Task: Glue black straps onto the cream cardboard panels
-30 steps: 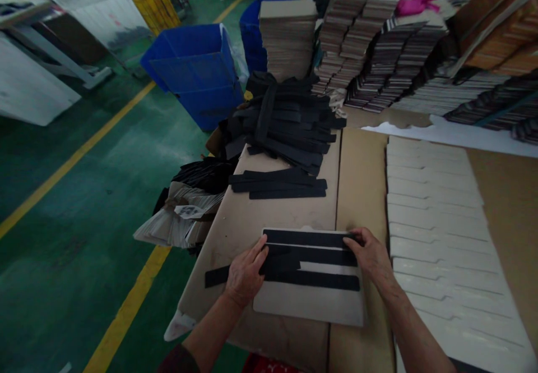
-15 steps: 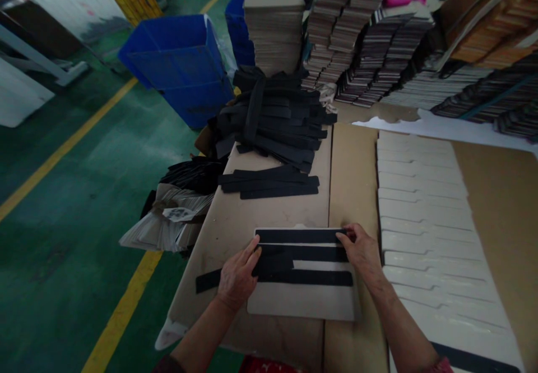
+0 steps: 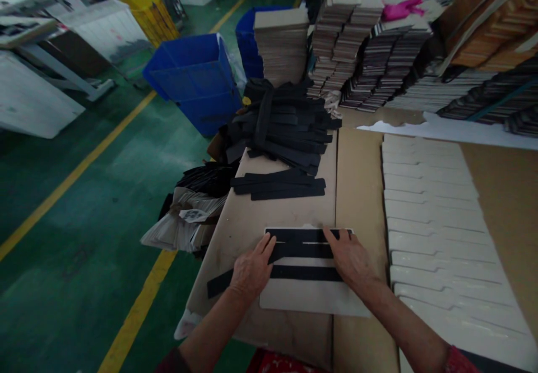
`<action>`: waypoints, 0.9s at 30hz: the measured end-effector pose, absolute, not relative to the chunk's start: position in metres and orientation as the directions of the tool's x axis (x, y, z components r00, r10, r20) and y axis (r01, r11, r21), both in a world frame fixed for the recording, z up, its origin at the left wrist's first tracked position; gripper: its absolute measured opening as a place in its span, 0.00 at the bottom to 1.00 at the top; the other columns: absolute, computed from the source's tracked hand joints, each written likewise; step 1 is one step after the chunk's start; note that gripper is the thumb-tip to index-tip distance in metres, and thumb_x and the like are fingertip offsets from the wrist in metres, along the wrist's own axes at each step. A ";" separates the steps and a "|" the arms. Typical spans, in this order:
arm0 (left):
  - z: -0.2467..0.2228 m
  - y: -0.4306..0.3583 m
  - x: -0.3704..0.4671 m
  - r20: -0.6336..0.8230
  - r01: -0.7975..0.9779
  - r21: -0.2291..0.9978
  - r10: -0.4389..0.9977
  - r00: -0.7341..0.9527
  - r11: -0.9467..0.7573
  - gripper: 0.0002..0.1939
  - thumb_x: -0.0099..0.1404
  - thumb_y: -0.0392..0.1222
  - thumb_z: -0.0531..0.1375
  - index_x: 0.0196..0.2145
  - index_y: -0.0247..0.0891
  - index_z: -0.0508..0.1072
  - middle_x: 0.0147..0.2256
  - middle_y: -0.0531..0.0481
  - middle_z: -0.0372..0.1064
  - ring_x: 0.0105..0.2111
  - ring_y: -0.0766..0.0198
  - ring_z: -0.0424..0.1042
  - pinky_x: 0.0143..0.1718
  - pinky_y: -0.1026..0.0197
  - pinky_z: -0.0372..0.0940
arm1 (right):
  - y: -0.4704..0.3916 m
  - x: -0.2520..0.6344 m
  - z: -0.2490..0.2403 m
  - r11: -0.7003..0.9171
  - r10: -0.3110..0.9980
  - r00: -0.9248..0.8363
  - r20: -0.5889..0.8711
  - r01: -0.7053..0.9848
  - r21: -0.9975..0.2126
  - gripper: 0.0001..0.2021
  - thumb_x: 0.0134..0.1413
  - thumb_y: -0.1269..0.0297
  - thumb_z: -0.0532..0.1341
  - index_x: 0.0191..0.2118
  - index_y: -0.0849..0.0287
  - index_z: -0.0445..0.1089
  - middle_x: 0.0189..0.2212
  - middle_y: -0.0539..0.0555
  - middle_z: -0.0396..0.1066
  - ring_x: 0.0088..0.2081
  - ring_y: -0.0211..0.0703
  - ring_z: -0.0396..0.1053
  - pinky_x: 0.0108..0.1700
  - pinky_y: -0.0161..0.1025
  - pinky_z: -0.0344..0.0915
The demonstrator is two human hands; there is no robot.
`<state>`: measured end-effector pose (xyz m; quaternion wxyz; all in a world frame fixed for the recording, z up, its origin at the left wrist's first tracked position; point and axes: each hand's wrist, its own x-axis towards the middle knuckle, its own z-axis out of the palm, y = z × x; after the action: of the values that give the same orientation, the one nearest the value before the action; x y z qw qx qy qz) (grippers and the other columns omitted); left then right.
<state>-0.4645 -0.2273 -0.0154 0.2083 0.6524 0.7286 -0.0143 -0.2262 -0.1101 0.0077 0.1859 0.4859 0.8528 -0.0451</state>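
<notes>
A pale board (image 3: 306, 297) lies on the table with black strips across it. Along its top edge runs one black strip (image 3: 298, 235), a second (image 3: 311, 251) lies close below, and a third (image 3: 306, 273) is lower down. My left hand (image 3: 253, 266) rests at the strips' left ends, fingers apart, over the board's left edge. My right hand (image 3: 348, 254) lies on the right ends of the upper strips, its fingers spread flat. Another strip (image 3: 219, 284) sticks out to the left from under my left hand.
Loose black strips (image 3: 279, 185) and a big black pile (image 3: 286, 120) lie farther up the table (image 3: 244, 216). Overlapping pale boards (image 3: 437, 210) cover the right side. Blue bins (image 3: 197, 81) stand beyond, beside tall stacks (image 3: 281, 42).
My right hand has gone from pinching the top strip's right end to lying flat on the strips. The second strip now sits closer to the top one. The view has shifted slightly.
</notes>
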 end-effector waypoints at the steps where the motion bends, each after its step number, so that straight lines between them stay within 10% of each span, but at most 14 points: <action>1: -0.011 -0.224 -0.463 -0.353 0.963 0.225 0.934 -0.061 0.148 0.36 0.60 0.32 0.55 0.65 0.44 0.55 0.67 0.48 0.52 0.52 0.53 0.72 0.49 0.50 0.71 | -0.113 -0.230 0.010 0.551 0.797 -0.472 -0.378 0.824 0.131 0.33 0.59 0.81 0.49 0.66 0.46 0.54 0.42 0.63 0.68 0.40 0.52 0.70 0.34 0.41 0.66; 12: -0.013 -0.219 -0.461 -0.463 0.971 0.185 0.885 -0.051 0.153 0.38 0.61 0.33 0.55 0.67 0.48 0.51 0.68 0.46 0.45 0.57 0.54 0.66 0.54 0.54 0.67 | -0.120 -0.241 0.001 0.586 0.778 -0.489 -0.395 0.791 0.176 0.33 0.61 0.78 0.50 0.65 0.35 0.54 0.43 0.63 0.66 0.40 0.50 0.68 0.35 0.41 0.67; 27: -0.027 -0.225 -0.470 -0.385 0.952 0.258 0.921 -0.053 0.163 0.36 0.62 0.34 0.57 0.66 0.50 0.53 0.68 0.50 0.47 0.58 0.57 0.65 0.54 0.56 0.66 | -0.124 -0.173 -0.001 0.428 0.882 -0.421 -0.211 0.904 -0.016 0.24 0.55 0.82 0.50 0.56 0.64 0.67 0.49 0.64 0.69 0.48 0.49 0.68 0.48 0.40 0.68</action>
<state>-0.4696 -0.2247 -0.0273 0.2365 0.6460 0.7250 -0.0326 -0.1734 -0.1239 -0.0007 0.0853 0.5312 0.8405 -0.0633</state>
